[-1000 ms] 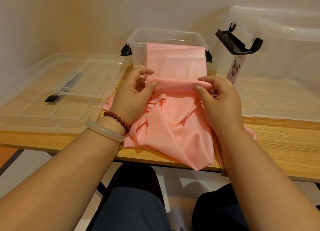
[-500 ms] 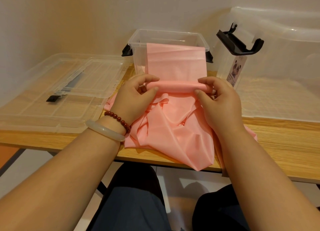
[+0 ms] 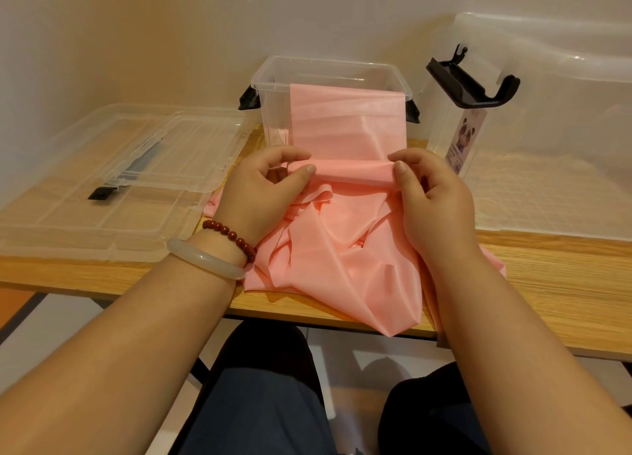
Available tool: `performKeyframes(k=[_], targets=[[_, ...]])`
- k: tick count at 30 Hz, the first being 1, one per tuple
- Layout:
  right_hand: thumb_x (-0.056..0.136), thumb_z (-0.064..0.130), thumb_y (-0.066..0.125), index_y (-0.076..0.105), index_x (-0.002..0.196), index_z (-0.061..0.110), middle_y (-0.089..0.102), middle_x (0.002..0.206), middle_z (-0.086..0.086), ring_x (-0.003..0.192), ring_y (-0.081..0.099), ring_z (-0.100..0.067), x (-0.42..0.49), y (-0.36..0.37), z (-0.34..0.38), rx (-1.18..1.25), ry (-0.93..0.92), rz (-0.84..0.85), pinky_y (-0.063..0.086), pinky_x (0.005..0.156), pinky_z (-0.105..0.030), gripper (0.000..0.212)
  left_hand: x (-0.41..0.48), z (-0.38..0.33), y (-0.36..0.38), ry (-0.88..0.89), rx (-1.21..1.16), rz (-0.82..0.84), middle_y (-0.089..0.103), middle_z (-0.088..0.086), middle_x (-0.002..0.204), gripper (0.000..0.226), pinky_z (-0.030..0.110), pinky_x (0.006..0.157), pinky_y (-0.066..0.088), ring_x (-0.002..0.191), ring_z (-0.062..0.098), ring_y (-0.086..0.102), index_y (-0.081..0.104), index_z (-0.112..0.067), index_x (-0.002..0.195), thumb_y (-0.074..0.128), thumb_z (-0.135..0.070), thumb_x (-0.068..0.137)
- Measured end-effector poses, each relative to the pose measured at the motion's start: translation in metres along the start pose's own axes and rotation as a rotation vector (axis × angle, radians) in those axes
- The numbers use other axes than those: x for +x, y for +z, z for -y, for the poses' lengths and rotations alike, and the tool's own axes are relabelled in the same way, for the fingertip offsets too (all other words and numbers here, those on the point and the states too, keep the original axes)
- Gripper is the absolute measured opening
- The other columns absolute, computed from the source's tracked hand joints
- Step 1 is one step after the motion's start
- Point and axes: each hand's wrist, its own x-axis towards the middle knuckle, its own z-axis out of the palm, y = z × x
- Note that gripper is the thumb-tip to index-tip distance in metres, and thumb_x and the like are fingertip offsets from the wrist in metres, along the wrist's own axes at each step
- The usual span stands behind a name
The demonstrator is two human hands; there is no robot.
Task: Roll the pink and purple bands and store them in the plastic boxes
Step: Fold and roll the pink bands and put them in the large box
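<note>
The thin, glossy pink stretch band (image 3: 342, 222) is partway to being a roll. A tight tube of it (image 3: 352, 176) sits crosswise just in front of the small clear plastic box (image 3: 328, 61). From the tube a flat stretch rises and hangs over the box's front rim. My guess is that the rim holds that stretch smooth and square, so the tube winds evenly. The rest of the band lies in a loose heap on the light wooden table (image 3: 554, 277), and one fold spills over the near edge.

The left hand (image 3: 263, 194) has one end of the tube. Its thumb presses on the near face and its fingers curl over the top, pinching the roll. The right hand (image 3: 434, 198) does the same at the other end, thumb flat on the tube and fingers hooked behind. Holding both ends looks meant to stop the slippery sheet from coning or unwinding.

The box is open and right behind the work, a short reach once the roll is done. A larger clear plastic tub (image 3: 564, 112) with a black clip handle (image 3: 475, 87) stands to the right. A flat clear lid (image 3: 113, 181) lies out of the way on the left. I cannot see a purple band anywhere.
</note>
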Motion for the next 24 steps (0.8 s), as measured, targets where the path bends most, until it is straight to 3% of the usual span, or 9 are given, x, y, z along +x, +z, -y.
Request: performKeyframes(k=[3,7,10,14,20,22,24], targets=[[0.098,0.027,0.055,0.063,0.119,0.033,0.058,0.112,0.013,0.099,0.052,0.002,0.0006,0.0012,-0.0015,-0.007,-0.008,0.012,0.041,0.084,-0.01,0.024,-0.001,-0.0007,-0.0004,-0.007,-0.009,-0.005,0.071,0.011,0.086,0.016,0.026,0.054,0.056,0.074,0.025,0.071,0.066,-0.026,0.098,0.064,-0.012,0.09],[0.096,0.026,0.058,0.051,0.138,0.034,0.046,0.116,0.014,0.09,0.05,0.008,0.0008,0.0012,-0.0014,-0.054,-0.004,0.065,0.039,0.078,-0.004,0.043,-0.0016,-0.0017,-0.0001,0.034,0.028,-0.026,0.067,0.001,0.081,0.013,0.026,0.055,0.056,0.069,0.011,0.067,0.063,-0.025,0.096,0.062,-0.012,0.092],[0.095,0.026,0.059,0.053,0.13,0.036,0.053,0.114,0.014,0.085,0.053,0.003,0.0006,0.0015,-0.002,-0.044,-0.021,0.017,0.039,0.073,-0.005,0.037,-0.0013,-0.0018,-0.0001,0.063,0.034,-0.048,0.065,0.005,0.089,0.014,0.029,0.056,0.057,0.069,0.012,0.068,0.059,-0.028,0.094,0.062,-0.014,0.092],[0.095,0.026,0.06,0.054,0.105,0.037,0.055,0.097,0.022,0.086,0.054,0.005,0.0007,0.0018,-0.001,-0.008,-0.021,-0.023,0.04,0.069,-0.006,0.016,-0.002,-0.0039,0.0005,0.082,0.03,-0.067,0.064,0.002,0.095,0.013,0.027,0.062,0.059,0.074,0.01,0.069,0.058,-0.027,0.097,0.06,-0.014,0.093],[0.094,0.028,0.062,0.057,0.096,0.035,0.049,0.104,0.01,0.085,0.05,-0.002,0.0026,0.0028,-0.0029,-0.024,-0.047,-0.064,0.036,0.073,-0.003,0.008,-0.005,-0.0065,-0.0001,0.05,-0.03,-0.04,0.065,0.001,0.092,0.012,0.026,0.058,0.058,0.072,0.01,0.069,0.063,-0.019,0.098,0.064,-0.01,0.09],[0.094,0.028,0.062,0.058,0.096,0.033,0.047,0.108,0.01,0.093,0.052,-0.008,0.0032,0.0028,-0.003,-0.017,-0.06,-0.076,0.042,0.08,-0.011,0.007,-0.0047,-0.0067,-0.0005,0.049,-0.038,-0.024,0.064,0.003,0.1,0.019,0.027,0.056,0.058,0.075,0.014,0.069,0.061,-0.023,0.1,0.065,-0.008,0.089],[0.094,0.027,0.062,0.057,0.095,0.03,0.05,0.102,0.016,0.092,0.053,-0.009,0.0032,0.0027,-0.0026,-0.02,-0.088,-0.083,0.046,0.079,-0.018,0.006,-0.0045,-0.0063,-0.0008,0.063,-0.027,-0.029,0.064,0.004,0.103,0.023,0.028,0.054,0.057,0.077,0.014,0.069,0.06,-0.028,0.099,0.064,-0.007,0.089]])
